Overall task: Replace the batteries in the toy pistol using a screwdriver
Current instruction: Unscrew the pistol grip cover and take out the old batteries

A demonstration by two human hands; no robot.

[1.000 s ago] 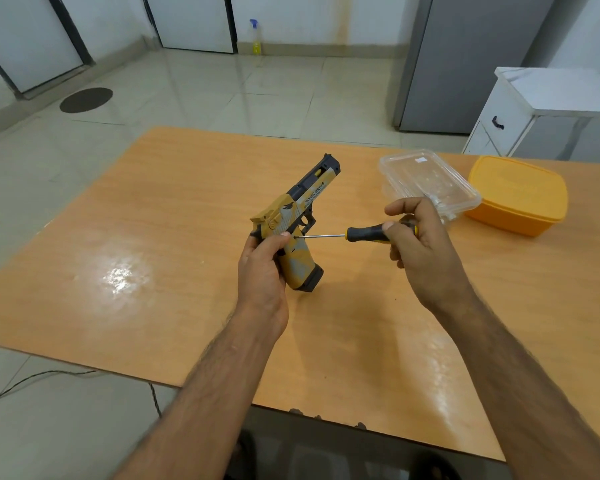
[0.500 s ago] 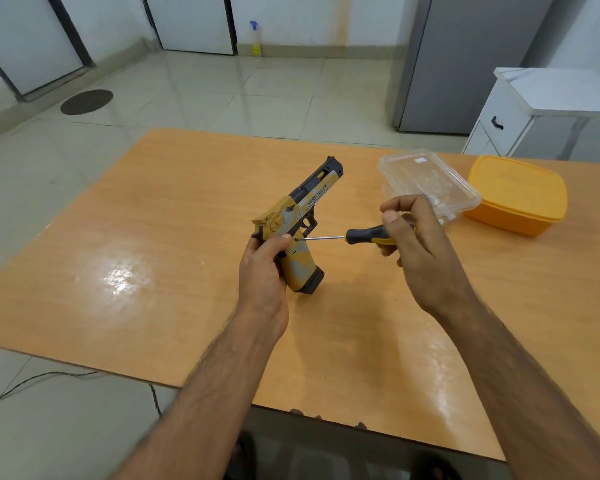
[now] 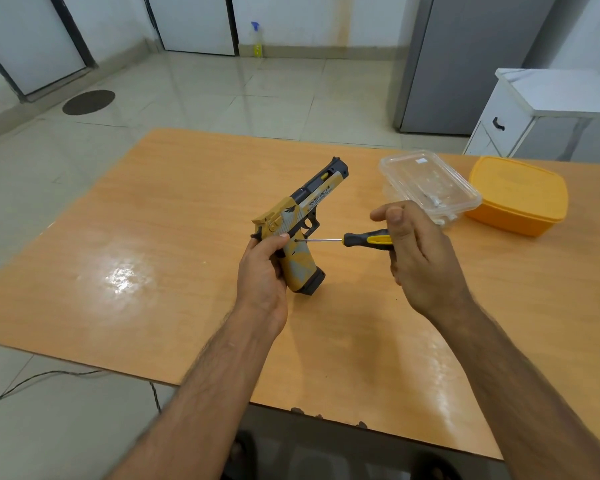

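Above the worktop (image 3: 187, 271), my left hand (image 3: 262, 271) grasps the toy pistol (image 3: 300, 230) by its grip; my right hand (image 3: 420, 251) holds the screwdriver (image 3: 357, 240), tip at a frame screw. Early stage, I judge: cover unopened, batteries unchanged.

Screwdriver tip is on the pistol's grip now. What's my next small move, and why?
Probably keep turning the screwdriver with the right hand: its tip sits against the toy pistol just above the grip, the left hand holds the pistol steady, and no cover is off yet.
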